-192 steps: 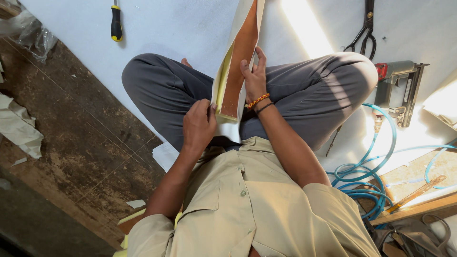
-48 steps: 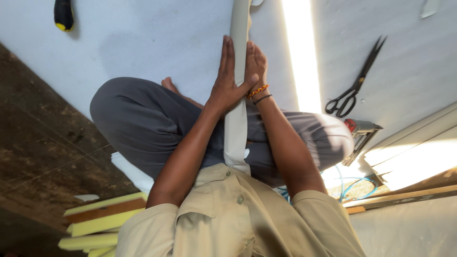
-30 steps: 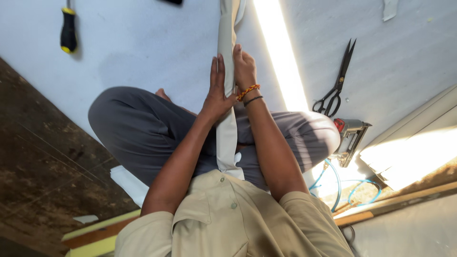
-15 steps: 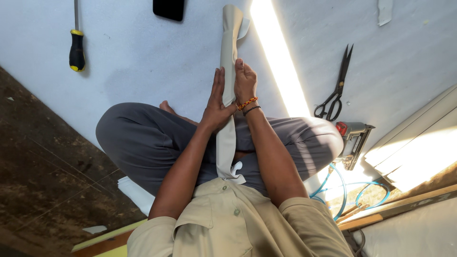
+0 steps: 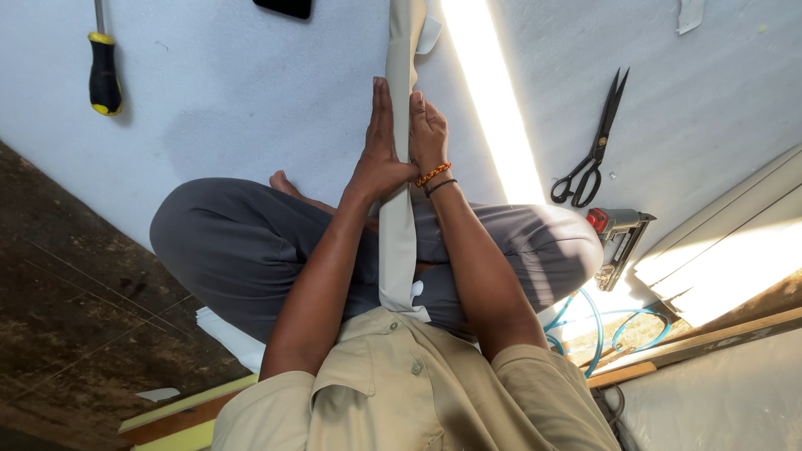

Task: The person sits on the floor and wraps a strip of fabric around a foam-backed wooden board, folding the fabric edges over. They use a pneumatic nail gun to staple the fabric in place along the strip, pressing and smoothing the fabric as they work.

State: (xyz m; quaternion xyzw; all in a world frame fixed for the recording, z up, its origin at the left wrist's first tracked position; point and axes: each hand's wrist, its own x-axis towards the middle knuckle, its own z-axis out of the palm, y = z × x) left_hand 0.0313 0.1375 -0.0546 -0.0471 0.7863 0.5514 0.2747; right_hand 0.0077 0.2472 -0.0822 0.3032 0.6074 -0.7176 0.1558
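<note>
Nearest the camera, the long pale strip (image 5: 398, 250) starts at the person's shirt front and runs straight out toward twelve o'clock, over the crossed grey-trousered legs and onto the white sheet (image 5: 234, 100) spread on the floor. Its long axis lies along the line of sight, so everything ahead of the grip is more strip, leading away from the body.

Both hands meet on it about midway. The left hand (image 5: 380, 142) lies flat against the strip's nine o'clock side, fingers straight and pointing to twelve. The right hand (image 5: 428, 138), with beaded bands at the wrist, presses the three o'clock side. The two palms clamp the strip between them; neither hand is markedly nearer its far end.

Farther out, scissors (image 5: 591, 146) lie at two o'clock, a pneumatic stapler (image 5: 616, 242) with blue hose at three, and a screwdriver (image 5: 104, 71) at ten.
</note>
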